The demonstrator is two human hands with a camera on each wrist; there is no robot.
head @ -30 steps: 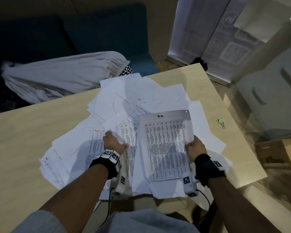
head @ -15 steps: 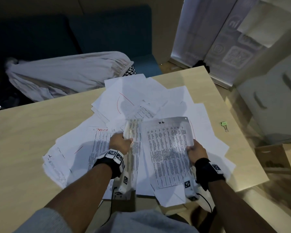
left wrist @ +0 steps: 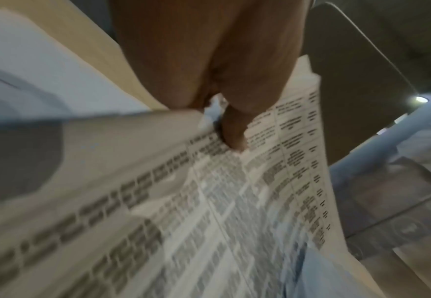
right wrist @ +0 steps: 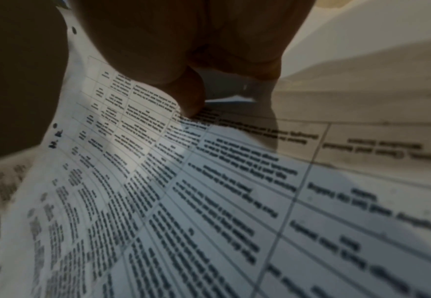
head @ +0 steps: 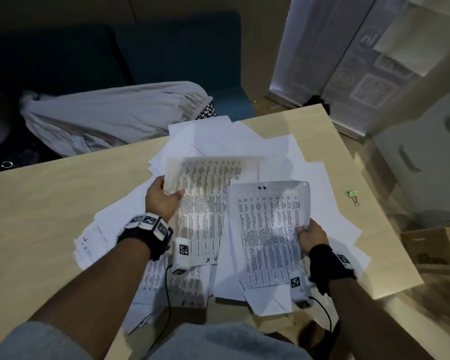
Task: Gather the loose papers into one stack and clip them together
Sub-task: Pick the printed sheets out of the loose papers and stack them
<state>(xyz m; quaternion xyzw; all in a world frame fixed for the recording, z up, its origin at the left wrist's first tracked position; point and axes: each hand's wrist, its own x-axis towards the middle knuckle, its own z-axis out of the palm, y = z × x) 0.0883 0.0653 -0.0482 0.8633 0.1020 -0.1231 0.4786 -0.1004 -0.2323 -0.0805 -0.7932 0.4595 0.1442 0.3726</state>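
Loose white papers [head: 244, 141] lie spread over the wooden table [head: 50, 193]. My left hand [head: 164, 196] pinches a printed sheet [head: 205, 203] by its left edge and holds it lifted above the pile; the left wrist view shows the thumb [left wrist: 234, 131] on that printed sheet [left wrist: 209, 201]. My right hand [head: 309, 235] pinches a second printed table sheet [head: 268, 235] marked "H.R" at its right edge, with the thumb [right wrist: 186, 94] on the sheet [right wrist: 183, 191]. A small green binder clip [head: 353, 196] lies on the table at the far right, apart from both hands.
A grey cloth [head: 109, 120] lies on a dark blue sofa [head: 179, 48] behind the table. A cardboard box [head: 434, 250] stands on the floor to the right. A white cabinet [head: 426, 157] is beyond the table's right edge.
My left hand has lifted a printed sheet out of the pile and raised it forward. The right hand keeps its sheet, shifted slightly right.
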